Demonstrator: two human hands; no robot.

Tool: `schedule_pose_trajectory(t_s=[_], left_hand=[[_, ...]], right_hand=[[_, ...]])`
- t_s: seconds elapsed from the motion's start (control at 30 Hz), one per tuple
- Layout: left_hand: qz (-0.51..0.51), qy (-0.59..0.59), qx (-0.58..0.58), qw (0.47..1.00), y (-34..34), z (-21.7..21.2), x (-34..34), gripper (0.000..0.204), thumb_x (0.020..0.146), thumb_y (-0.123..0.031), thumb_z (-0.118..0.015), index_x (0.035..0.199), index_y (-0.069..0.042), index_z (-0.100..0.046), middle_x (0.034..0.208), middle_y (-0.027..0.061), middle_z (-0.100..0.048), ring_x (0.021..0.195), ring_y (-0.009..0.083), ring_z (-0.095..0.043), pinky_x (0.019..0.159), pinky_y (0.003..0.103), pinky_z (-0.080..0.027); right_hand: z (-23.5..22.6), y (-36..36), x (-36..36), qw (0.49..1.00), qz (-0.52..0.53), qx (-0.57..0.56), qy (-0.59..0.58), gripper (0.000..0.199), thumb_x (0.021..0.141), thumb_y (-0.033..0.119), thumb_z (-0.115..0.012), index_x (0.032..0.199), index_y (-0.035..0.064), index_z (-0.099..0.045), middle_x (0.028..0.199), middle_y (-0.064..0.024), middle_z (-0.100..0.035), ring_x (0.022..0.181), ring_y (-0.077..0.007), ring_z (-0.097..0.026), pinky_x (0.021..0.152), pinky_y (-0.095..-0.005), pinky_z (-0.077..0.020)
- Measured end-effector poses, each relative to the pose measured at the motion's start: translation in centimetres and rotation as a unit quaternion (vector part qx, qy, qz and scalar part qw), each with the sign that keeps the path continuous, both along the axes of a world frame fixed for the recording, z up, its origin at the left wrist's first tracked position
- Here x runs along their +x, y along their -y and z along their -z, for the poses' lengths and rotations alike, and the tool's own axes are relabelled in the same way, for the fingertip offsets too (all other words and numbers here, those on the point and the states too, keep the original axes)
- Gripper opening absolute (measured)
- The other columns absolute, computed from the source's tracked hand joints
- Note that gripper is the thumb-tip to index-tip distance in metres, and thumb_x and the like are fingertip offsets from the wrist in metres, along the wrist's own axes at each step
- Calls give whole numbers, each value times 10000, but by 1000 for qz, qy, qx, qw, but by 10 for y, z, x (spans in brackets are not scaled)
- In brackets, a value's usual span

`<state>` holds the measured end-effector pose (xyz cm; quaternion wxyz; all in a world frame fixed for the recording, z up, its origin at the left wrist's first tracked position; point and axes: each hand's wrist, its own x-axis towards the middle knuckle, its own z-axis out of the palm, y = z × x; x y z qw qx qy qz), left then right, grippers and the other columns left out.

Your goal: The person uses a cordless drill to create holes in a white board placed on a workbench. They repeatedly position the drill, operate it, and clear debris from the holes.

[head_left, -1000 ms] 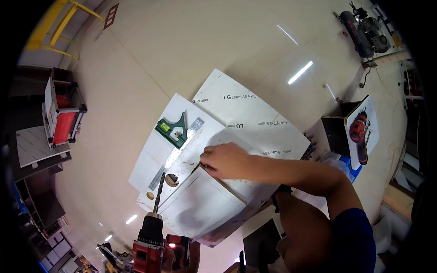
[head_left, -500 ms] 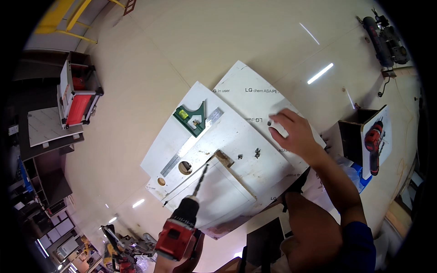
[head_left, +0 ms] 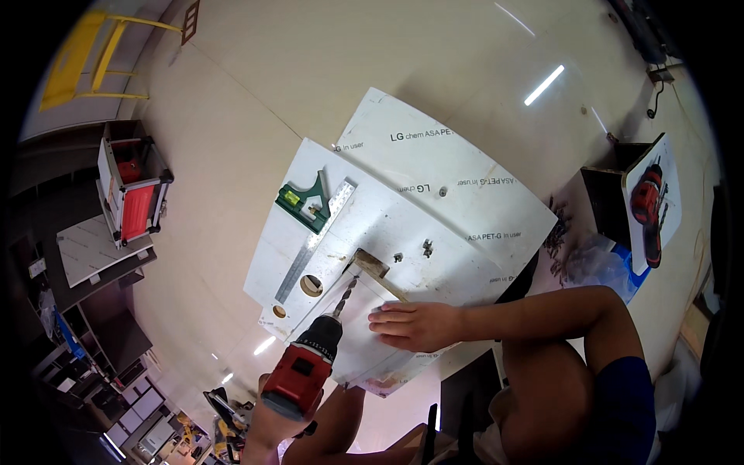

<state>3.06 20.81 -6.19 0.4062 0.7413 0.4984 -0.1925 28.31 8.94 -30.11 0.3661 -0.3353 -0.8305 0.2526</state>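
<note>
A red and black cordless drill [head_left: 298,376] is in my left hand [head_left: 271,426], its grip mostly hidden behind the drill body. The long twist bit [head_left: 346,296] points away from me, over the far edge of a small white panel [head_left: 364,341]. My right hand [head_left: 418,325] lies flat across that panel, fingers stretched out. Under the panel is a larger white board [head_left: 449,287] with two round holes and a brown wooden block [head_left: 370,262]. A green combination square [head_left: 310,205] with a steel rule lies on the board's left part.
Small metal fittings [head_left: 427,248] sit on the board, another fitting [head_left: 442,191] on the printed white board [head_left: 473,159] behind. A second red drill [head_left: 647,205] rests on a box at the right, beside a plastic bag [head_left: 601,263]. A tool cart [head_left: 132,186] stands left.
My right hand has left the small fitting on the back board and come down onto the small panel. The fitting stays behind. The drill remains in my left hand; the view has shifted.
</note>
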Motion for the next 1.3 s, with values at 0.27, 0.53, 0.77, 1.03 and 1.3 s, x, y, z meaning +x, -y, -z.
schedule_pose_trajectory(t_s=[0.27, 0.53, 0.77, 1.03, 1.3], left_hand=[[77, 26, 11, 997, -11, -3, 4, 199, 906, -138, -683, 1083, -51, -655, 868, 81, -689, 737, 216, -694, 643, 357, -553], [-33, 43, -62, 997, -11, 1, -10, 368, 698, -148, -831, 1029, -83, -683, 909, 78, -726, 794, 245, -704, 764, 366, -531], [-165, 49, -174, 970, -13, 1, 11, 495, 704, -167, -871, 1131, -12, -674, 888, 84, -769, 800, 150, -724, 751, 308, -572], [-170, 2, -177, 969, -11, 3, 6, 562, 730, -173, -894, 1205, 33, -676, 973, 102, -787, 898, 113, -735, 815, 283, -576], [-250, 32, -214, 944, -2, 4, 3, 579, 740, -183, -904, 1229, 27, -675, 1003, 103, -779, 918, 105, -713, 834, 296, -574]], right_hand=[[-4, -1, 20, 999, 20, -21, 24, 459, 868, 193, -695, 1278, 6, -607, 1525, -200, -478, 1469, -362, -418, 1223, -473, -374], [-6, 6, 40, 997, 22, -72, 4, 623, 777, 205, -793, 1319, -21, -583, 1558, -219, -428, 1488, -344, -394, 1226, -460, -370], [-8, 8, 53, 994, -12, -107, 6, 691, 781, 197, -770, 1397, -28, -553, 1554, -214, -445, 1489, -327, -407, 1226, -448, -377], [-9, 5, 57, 995, -18, -90, 27, 642, 786, 200, -684, 1371, -44, -576, 1561, -221, -451, 1460, -329, -454, 1210, -444, -407], [-4, 4, 55, 996, -14, -76, 35, 595, 801, 175, -643, 1356, -33, -591, 1547, -221, -473, 1460, -330, -456, 1218, -442, -400]])
